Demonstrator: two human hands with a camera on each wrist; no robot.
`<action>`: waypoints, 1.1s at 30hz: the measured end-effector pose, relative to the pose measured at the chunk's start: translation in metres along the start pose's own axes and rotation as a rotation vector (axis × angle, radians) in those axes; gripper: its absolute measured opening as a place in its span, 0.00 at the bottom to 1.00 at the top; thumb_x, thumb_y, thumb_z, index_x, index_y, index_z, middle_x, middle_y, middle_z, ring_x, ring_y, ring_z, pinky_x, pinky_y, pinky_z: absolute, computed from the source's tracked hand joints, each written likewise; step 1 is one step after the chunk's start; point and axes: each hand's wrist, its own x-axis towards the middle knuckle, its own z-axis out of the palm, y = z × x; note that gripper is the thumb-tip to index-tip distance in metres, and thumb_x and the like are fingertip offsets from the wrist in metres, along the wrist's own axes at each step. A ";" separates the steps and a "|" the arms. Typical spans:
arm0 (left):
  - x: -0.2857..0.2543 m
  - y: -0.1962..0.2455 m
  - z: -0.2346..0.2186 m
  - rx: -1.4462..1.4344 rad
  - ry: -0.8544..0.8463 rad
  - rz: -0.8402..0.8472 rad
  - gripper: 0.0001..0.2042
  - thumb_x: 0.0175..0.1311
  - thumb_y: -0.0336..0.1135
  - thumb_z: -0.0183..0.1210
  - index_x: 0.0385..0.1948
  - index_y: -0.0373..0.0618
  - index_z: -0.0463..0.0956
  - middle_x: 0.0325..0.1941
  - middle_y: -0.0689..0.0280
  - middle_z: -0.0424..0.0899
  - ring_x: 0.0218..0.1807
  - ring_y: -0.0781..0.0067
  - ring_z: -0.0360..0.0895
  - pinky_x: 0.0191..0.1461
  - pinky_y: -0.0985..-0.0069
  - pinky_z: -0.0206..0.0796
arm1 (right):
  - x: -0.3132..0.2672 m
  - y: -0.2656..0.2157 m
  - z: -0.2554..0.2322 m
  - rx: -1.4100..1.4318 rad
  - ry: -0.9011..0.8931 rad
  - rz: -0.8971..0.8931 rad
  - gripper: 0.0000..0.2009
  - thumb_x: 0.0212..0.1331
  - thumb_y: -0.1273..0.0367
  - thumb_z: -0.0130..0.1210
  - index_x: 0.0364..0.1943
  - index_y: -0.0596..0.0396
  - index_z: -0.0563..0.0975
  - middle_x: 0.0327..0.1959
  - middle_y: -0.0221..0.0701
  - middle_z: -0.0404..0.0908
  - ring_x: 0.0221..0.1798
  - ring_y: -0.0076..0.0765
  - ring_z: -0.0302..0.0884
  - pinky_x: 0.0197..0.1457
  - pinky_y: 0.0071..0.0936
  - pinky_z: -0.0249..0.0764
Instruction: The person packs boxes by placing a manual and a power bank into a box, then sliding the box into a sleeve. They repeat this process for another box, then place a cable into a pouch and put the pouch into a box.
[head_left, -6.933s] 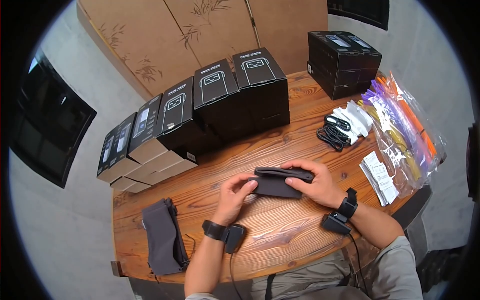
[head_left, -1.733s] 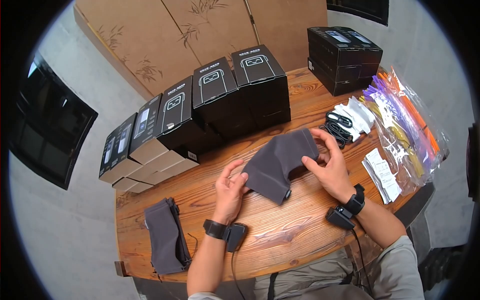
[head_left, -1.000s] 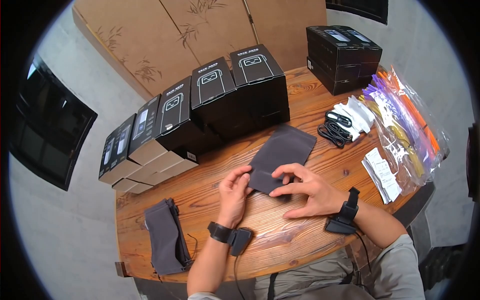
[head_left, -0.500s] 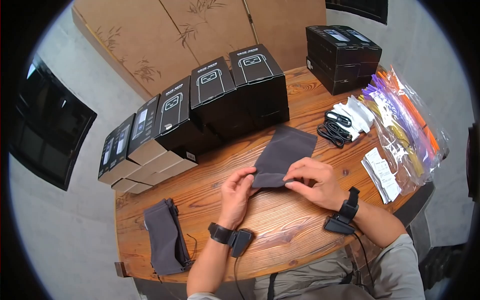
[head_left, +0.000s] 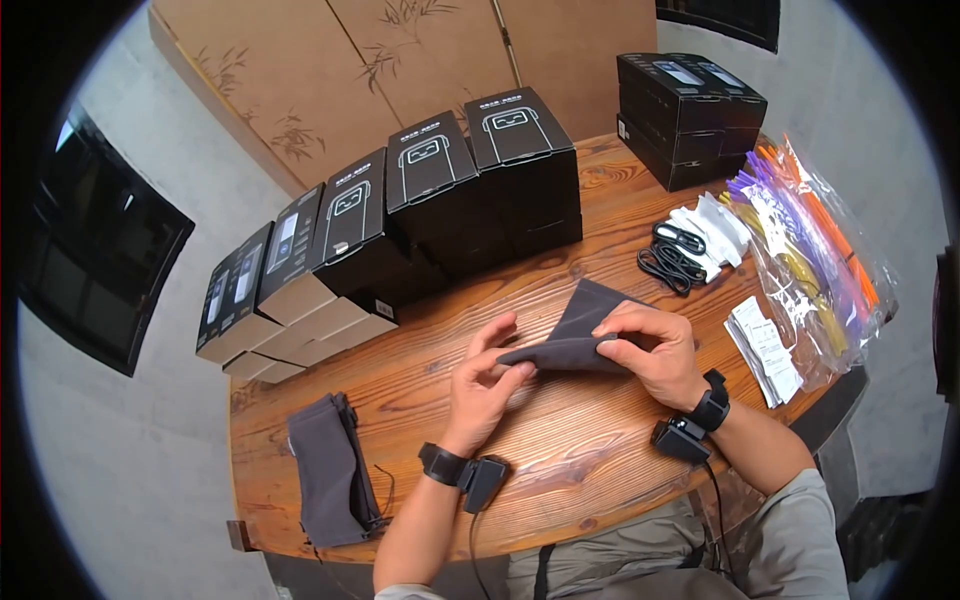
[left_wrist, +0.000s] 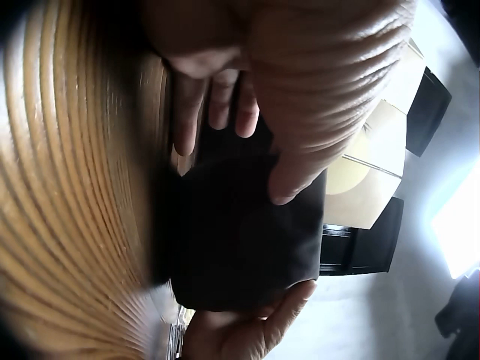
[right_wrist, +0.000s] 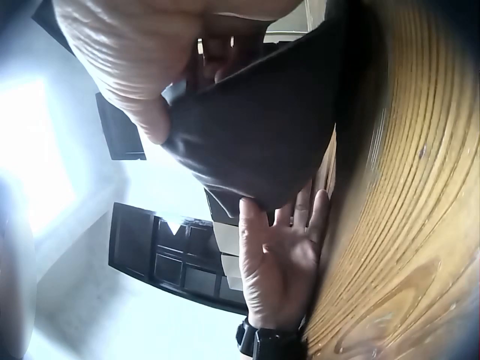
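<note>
Your left hand (head_left: 483, 390) and right hand (head_left: 660, 352) pinch dark cloth (head_left: 588, 312) above the wooden desk (head_left: 580, 460); a grey wall (head_left: 120, 440) rises beyond its left edge.

The brown wooden bench (head_left: 540, 455) shows a streaked, glossy grain. The lifted dark grey cloth piece (head_left: 580, 325) looks smooth and matt, like the flat dark grey cloth stack (head_left: 328, 470) by the left edge. Near the right edge, the clear plastic bag (head_left: 815, 368) is glossy and wrinkled; the white printed slips (head_left: 765, 350) are paper.
</note>
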 end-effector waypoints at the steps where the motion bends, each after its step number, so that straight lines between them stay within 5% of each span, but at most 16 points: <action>1: -0.001 0.003 0.001 -0.016 0.022 0.003 0.07 0.57 0.23 0.62 0.37 0.40 0.84 0.68 0.56 0.67 0.69 0.61 0.63 0.70 0.63 0.59 | 0.000 -0.002 0.001 -0.011 0.030 -0.020 0.07 0.55 0.77 0.63 0.38 0.59 0.83 0.37 0.29 0.83 0.37 0.19 0.76 0.39 0.17 0.71; 5: -0.002 0.004 0.001 -0.048 0.054 0.062 0.07 0.57 0.26 0.62 0.36 0.41 0.85 0.65 0.56 0.71 0.69 0.60 0.63 0.71 0.63 0.54 | 0.000 -0.003 0.001 -0.008 0.095 -0.012 0.07 0.54 0.77 0.64 0.37 0.58 0.83 0.38 0.30 0.83 0.40 0.21 0.77 0.41 0.19 0.72; 8: -0.004 0.008 0.001 -0.086 0.074 0.064 0.07 0.58 0.26 0.63 0.37 0.41 0.85 0.65 0.57 0.72 0.67 0.61 0.66 0.69 0.63 0.57 | 0.003 -0.011 0.005 0.037 -0.019 0.101 0.07 0.53 0.77 0.65 0.36 0.58 0.84 0.38 0.30 0.83 0.40 0.24 0.78 0.43 0.22 0.72; 11: -0.005 0.005 -0.001 -0.130 0.118 0.050 0.07 0.57 0.27 0.64 0.37 0.41 0.85 0.63 0.58 0.73 0.64 0.61 0.70 0.67 0.65 0.60 | 0.003 -0.002 0.004 -0.161 -0.230 -0.108 0.07 0.51 0.77 0.66 0.35 0.58 0.84 0.38 0.30 0.83 0.40 0.26 0.78 0.42 0.24 0.72; 20: -0.004 0.012 0.003 0.098 -0.167 0.081 0.09 0.59 0.20 0.61 0.41 0.38 0.83 0.54 0.58 0.81 0.60 0.68 0.74 0.62 0.72 0.66 | 0.000 -0.005 0.003 0.015 -0.179 0.098 0.06 0.52 0.77 0.64 0.35 0.61 0.84 0.36 0.33 0.84 0.38 0.27 0.79 0.40 0.22 0.72; 23: -0.010 0.012 0.005 -0.097 -0.008 -0.098 0.08 0.60 0.20 0.61 0.40 0.36 0.83 0.48 0.60 0.84 0.54 0.71 0.77 0.58 0.74 0.69 | 0.002 -0.012 0.006 -0.122 -0.235 0.063 0.07 0.53 0.76 0.64 0.36 0.62 0.84 0.36 0.32 0.84 0.37 0.26 0.78 0.39 0.22 0.71; 27: -0.014 0.000 -0.001 -0.150 0.072 -0.028 0.07 0.61 0.23 0.63 0.39 0.36 0.83 0.44 0.64 0.85 0.46 0.76 0.79 0.53 0.77 0.71 | -0.001 -0.003 0.003 -0.221 -0.297 0.124 0.10 0.55 0.74 0.64 0.40 0.62 0.83 0.36 0.31 0.85 0.36 0.23 0.78 0.38 0.21 0.71; 33: -0.012 0.009 0.008 -0.024 -0.123 -0.027 0.08 0.59 0.26 0.66 0.39 0.36 0.83 0.40 0.65 0.86 0.43 0.78 0.79 0.49 0.79 0.71 | -0.005 -0.009 0.003 0.157 -0.162 0.315 0.08 0.59 0.72 0.63 0.41 0.61 0.83 0.36 0.31 0.85 0.39 0.19 0.78 0.42 0.20 0.73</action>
